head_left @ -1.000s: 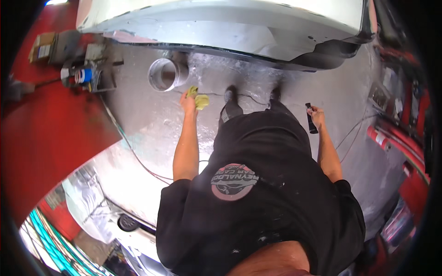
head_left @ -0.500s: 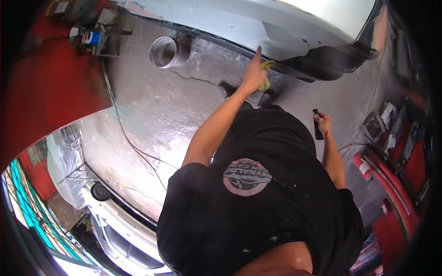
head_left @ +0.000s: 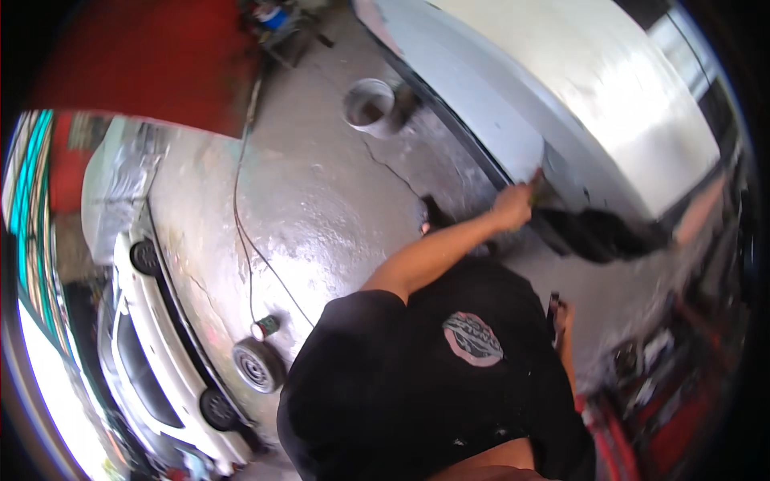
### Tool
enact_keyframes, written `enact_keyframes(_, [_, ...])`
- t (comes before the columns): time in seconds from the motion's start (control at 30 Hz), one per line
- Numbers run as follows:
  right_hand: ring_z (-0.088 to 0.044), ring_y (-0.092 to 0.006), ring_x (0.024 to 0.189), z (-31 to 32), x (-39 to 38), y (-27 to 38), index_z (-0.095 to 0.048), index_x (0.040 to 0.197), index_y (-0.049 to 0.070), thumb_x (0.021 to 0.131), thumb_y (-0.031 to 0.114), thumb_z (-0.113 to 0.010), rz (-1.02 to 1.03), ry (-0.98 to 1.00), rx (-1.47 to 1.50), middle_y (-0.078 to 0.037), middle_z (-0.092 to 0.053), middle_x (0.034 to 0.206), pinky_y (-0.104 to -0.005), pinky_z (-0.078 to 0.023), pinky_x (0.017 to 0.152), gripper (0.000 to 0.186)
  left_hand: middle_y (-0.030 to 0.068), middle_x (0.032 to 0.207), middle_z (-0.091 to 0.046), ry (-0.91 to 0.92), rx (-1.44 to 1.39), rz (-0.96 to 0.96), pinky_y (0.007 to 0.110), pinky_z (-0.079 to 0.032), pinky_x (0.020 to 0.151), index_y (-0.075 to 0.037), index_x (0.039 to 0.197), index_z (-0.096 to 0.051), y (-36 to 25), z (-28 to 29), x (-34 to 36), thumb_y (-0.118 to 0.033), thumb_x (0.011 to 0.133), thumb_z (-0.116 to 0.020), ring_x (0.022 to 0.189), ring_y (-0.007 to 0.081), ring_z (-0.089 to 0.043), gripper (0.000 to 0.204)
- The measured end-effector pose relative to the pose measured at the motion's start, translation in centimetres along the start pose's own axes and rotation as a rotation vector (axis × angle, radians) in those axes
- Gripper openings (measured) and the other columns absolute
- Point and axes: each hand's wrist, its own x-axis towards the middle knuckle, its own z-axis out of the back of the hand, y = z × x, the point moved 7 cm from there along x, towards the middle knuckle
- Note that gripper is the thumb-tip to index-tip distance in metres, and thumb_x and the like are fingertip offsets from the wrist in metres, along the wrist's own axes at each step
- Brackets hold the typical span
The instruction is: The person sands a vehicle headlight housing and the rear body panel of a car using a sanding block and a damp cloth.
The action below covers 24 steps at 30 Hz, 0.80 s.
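Note:
My left hand reaches to the lower edge of a grey car body panel. Its index finger is stretched onto the panel surface, while the other fingers are closed round a yellow-green cloth, now mostly hidden and blurred. Lower down, at my right side, my right hand grips a black oblong tool held upright; its exact kind does not show. Below the panel, a black trim piece runs along the car's bottom corner.
A whitish bucket stands on the concrete floor near the panel. A cable crosses the floor. At left are a wheel, a can and a parked white car. Red equipment lies at lower right.
The view has turned, so the car panel slants down to the right and the wheel and can have appeared. My left finger sits further up on the panel; both hands keep their holds.

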Motion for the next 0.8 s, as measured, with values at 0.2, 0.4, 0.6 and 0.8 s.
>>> enact_keyframes(0.2, [-0.069, -0.0229, 0.083, -2.2, 2.2, 4.1, -0.075, 0.113, -0.007, 0.089, 0.021, -0.073, -0.149, -0.007, -0.235, -0.016, -0.077, 0.092, -0.0398, -0.054, 0.079, 0.036, 0.0301, 0.119, -0.064, 0.015, -0.052, -0.061, 0.058, -0.053, 0.095, -0.021, 0.166, -0.033, 0.0, 2.1, -1.4, 0.0, 0.085, -0.055, 0.115, 0.05, -0.063, 0.086])
enact_keyframes(0.4, [-0.071, -0.0237, 0.085, -9.0, 5.1, 15.8, -0.075, 0.115, -0.006, 0.088, 0.024, -0.074, -0.147, 0.136, -0.316, -0.016, -0.078, 0.094, -0.0412, -0.054, 0.081, 0.041, 0.0258, 0.121, -0.066, -0.145, -0.225, -0.008, 0.053, -0.051, 0.099, -0.01, 0.142, -0.062, 9.1, 5.6, -0.2, -0.001, 0.084, -0.057, 0.115, 0.047, -0.062, 0.059])
enact_keyframes(0.6, [-0.073, -0.0277, 0.086, -15.3, 9.0, 19.3, -0.077, 0.104, -0.006, 0.089, 0.035, -0.069, 0.232, 0.203, -0.544, -0.018, -0.078, 0.089, -0.0432, -0.054, 0.078, 0.045, 0.0221, 0.12, -0.068, -0.255, -0.429, -0.064, 0.05, -0.051, 0.1, -0.008, 0.128, -0.071, 21.8, 12.3, 0.9, 0.0, 0.081, -0.058, 0.117, 0.0437, -0.063, 0.049])
enact_keyframes(0.8, [-0.075, -0.0341, 0.089, -22.9, 12.6, 22.3, -0.076, 0.112, -0.005, 0.089, 0.047, -0.065, 0.276, 0.248, -0.47, -0.022, -0.078, 0.096, -0.0459, -0.054, 0.079, 0.058, 0.0195, 0.121, -0.069, -0.474, -0.274, -0.071, 0.047, -0.052, 0.1, -0.009, 0.121, -0.074, 30.5, 22.7, -1.4, 0.001, 0.081, -0.056, 0.116, 0.0419, -0.065, 0.045])
